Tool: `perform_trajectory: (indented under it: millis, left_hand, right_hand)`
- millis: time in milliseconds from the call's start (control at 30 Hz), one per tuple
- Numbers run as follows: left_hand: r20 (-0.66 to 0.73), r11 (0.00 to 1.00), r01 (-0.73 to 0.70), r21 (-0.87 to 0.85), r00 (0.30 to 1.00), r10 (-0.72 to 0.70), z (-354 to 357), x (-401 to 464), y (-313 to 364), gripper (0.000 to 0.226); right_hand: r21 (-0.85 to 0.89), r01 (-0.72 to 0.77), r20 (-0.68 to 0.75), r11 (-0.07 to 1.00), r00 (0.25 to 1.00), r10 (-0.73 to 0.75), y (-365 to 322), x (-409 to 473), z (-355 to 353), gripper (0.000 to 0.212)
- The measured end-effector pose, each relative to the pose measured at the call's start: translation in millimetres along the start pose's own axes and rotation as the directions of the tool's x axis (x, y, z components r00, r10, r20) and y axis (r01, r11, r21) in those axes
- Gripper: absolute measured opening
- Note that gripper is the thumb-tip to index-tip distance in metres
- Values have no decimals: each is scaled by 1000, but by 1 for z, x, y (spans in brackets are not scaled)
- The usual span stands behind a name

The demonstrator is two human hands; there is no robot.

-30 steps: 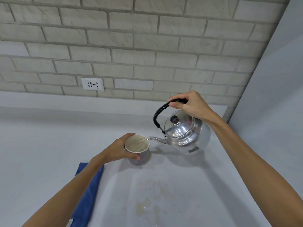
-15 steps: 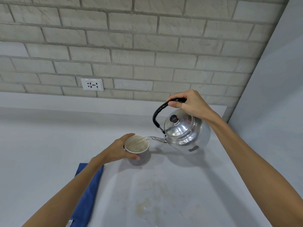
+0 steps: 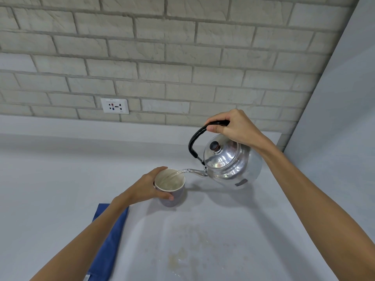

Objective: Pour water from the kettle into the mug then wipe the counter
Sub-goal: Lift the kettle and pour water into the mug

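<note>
Pouring kettle water into held mug.

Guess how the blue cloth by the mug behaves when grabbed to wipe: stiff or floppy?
Probably floppy: the blue cloth lies flat on the counter as a thin folded strip, so it should drape and unfold if lifted by one corner. Likely light, since it shows no bulk. It may slide easily, as the counter looks smooth.

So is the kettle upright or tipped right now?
Tipped. The kettle leans spout-down toward the mug, held by the right hand, with water streaming in.
</note>
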State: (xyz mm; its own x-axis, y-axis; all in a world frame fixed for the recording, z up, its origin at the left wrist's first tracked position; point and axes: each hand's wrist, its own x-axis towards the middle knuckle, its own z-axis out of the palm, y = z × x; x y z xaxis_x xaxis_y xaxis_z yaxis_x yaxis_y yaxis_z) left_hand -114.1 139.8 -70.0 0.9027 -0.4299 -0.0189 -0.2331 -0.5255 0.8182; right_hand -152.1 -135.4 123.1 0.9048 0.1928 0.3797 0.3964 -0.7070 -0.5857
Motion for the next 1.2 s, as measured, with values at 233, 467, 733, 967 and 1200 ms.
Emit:
perform_trajectory:
  millis: [233,467,733,967,1200]
  left_hand:
    - [-2,1000,0,4,1000,0,1,0,0,102]
    - [-5,1000,-5,5,1000,5,0,-1,2,87]
    - [-14,1000,-11,15,1000,11,1,-1,2,84]
    - [-12,1000,-11,16,1000,12,1,0,-2,95]
    - [-12,1000,-8,6,1000,8,1,0,-1,95]
  right_hand:
    - [-31,23,6,999,1000,-23,-4,2,-2,11]
    - [-35,60,16,998,998,-59,-4,4,1,10]
    - [-36,77,39,996,996,-76,-6,6,2,12]
    - [-51,94,48,994,995,-92,-6,9,4,12]
    - [-48,87,58,995,995,-84,-5,7,6,13]
